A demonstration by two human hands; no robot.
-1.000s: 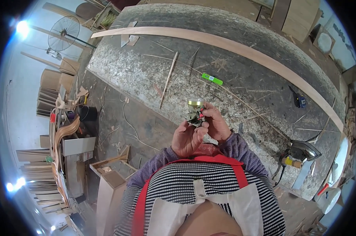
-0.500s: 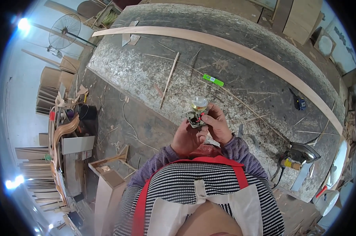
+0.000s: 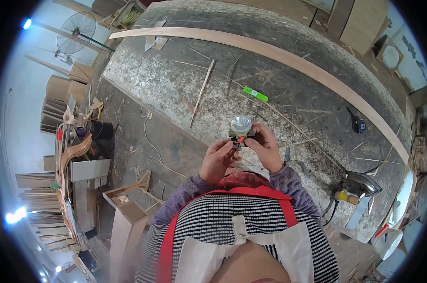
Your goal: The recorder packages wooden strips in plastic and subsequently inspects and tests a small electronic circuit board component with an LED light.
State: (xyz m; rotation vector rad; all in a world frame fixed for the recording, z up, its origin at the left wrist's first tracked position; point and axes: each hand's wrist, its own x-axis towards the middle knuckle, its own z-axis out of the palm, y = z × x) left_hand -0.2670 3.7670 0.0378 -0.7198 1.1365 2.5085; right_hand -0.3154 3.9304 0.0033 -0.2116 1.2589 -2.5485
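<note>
Above the near edge of the worktable I hold a small device (image 3: 241, 125) with both hands. A round, clear, shiny cap tops it, and its pale body has dark and red parts at the lower side; its exact kind does not show. My left hand (image 3: 216, 161) pinches the lower left of the body between thumb and fingers. Around the right side wraps my right hand (image 3: 267, 150), its thumb near the red part. Fingertips hide some of the body. Beyond the hands, a bright green flat object (image 3: 255, 94) lies on the table.
A long thin wooden strip (image 3: 270, 50) curves across the worktable (image 3: 142, 70). On the right are a blue tape measure (image 3: 359, 125) and a clothes iron (image 3: 363, 184) with its cord. Thin wood slivers are scattered about. A wooden frame (image 3: 128, 188) and stacked boards (image 3: 38, 203) stand left.
The device has tilted, so its round cap now faces up more and its open underside shows less. My left hand has shifted from beneath it to a pinch at its left side.
</note>
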